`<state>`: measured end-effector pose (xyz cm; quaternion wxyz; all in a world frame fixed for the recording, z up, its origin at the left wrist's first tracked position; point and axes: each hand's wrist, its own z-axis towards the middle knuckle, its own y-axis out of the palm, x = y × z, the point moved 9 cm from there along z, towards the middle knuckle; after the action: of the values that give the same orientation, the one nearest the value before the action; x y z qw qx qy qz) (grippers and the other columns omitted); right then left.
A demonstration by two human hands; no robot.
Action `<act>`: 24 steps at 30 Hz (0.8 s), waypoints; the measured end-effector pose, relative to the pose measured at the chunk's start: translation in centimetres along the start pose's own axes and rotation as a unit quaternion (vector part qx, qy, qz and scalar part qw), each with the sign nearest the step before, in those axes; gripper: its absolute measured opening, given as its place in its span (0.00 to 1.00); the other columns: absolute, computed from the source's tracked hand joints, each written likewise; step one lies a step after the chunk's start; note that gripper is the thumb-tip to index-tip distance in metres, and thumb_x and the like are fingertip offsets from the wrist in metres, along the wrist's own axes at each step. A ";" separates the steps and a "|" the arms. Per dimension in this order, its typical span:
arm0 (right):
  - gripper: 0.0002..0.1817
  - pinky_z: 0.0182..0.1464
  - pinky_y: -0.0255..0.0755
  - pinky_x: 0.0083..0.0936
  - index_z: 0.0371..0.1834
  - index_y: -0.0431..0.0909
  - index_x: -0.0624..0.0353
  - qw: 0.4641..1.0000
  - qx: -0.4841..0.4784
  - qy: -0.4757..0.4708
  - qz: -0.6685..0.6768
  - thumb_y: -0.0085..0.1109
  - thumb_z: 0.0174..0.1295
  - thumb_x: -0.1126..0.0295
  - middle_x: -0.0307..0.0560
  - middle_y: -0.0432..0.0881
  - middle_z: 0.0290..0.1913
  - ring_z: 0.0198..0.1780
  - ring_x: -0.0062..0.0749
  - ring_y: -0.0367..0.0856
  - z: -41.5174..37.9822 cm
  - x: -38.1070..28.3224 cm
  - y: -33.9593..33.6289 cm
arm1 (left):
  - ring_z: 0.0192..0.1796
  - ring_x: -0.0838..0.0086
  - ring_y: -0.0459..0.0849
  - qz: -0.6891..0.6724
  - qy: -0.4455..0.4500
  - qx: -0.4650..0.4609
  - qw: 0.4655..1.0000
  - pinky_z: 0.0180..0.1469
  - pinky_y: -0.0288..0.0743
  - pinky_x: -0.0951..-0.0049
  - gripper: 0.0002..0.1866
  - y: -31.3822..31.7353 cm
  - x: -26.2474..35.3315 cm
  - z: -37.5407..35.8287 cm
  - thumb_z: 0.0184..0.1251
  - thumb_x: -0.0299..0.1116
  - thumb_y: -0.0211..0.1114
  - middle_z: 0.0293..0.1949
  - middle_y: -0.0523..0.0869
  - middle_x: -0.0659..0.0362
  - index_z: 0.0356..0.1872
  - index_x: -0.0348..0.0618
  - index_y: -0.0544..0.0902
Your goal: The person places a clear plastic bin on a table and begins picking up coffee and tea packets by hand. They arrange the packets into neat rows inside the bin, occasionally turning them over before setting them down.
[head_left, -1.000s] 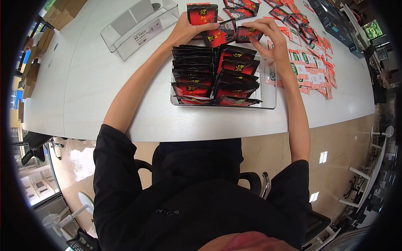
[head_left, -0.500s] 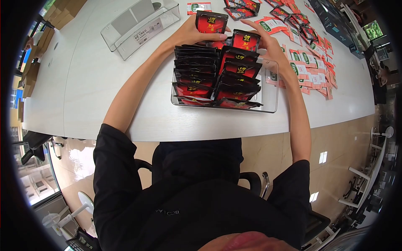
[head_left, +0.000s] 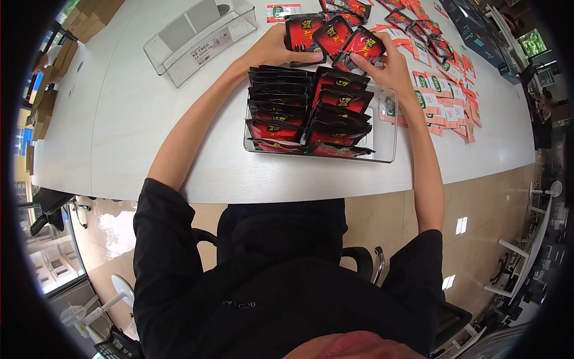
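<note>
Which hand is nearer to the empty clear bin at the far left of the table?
Left. The left hand holds sachets just to the right of the empty bin. The right hand is farther right, beyond the sachets, above the filled bin.

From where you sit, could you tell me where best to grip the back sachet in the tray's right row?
Probably pinch the top edge of the back sachet from above: it stands upright in the clear tray, its top free, packed against other sachets.
</note>
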<state>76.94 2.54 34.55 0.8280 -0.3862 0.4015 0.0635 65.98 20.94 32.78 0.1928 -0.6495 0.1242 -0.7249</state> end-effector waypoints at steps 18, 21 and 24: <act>0.45 0.30 0.69 0.21 0.73 0.68 0.45 0.998 -0.052 -0.009 -0.034 0.82 0.51 0.59 0.36 0.74 0.25 0.22 0.20 0.71 -0.8 -3.6 0.3 | 0.43 0.78 0.87 -0.105 -0.020 0.066 0.992 0.48 0.81 0.77 0.26 -1.7 -1.4 0.2 0.60 0.47 0.79 0.43 0.89 0.58 0.49 0.36 0.85; 0.42 0.30 0.69 0.16 0.69 0.70 0.48 0.998 -0.061 -0.010 0.031 0.83 0.51 0.61 0.35 0.77 0.26 0.21 0.16 0.72 -0.7 -2.6 1.7 | 0.44 0.78 0.88 -0.073 -0.001 0.054 0.996 0.48 0.81 0.78 0.25 -1.3 -0.5 0.0 0.61 0.46 0.78 0.44 0.90 0.60 0.51 0.38 0.85; 0.36 0.31 0.72 0.13 0.63 0.71 0.55 0.992 -0.072 -0.002 0.105 0.81 0.54 0.65 0.36 0.82 0.31 0.23 0.13 0.77 -0.6 -1.5 2.4 | 0.36 0.80 0.86 -0.113 0.028 0.064 0.991 0.40 0.79 0.78 0.27 -1.4 0.1 -0.2 0.58 0.52 0.80 0.39 0.90 0.59 0.46 0.38 0.87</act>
<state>74.59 4.15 33.98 0.7875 -0.4005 0.4327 0.1795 65.59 22.15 33.46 0.1471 -0.6255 0.0082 -0.7662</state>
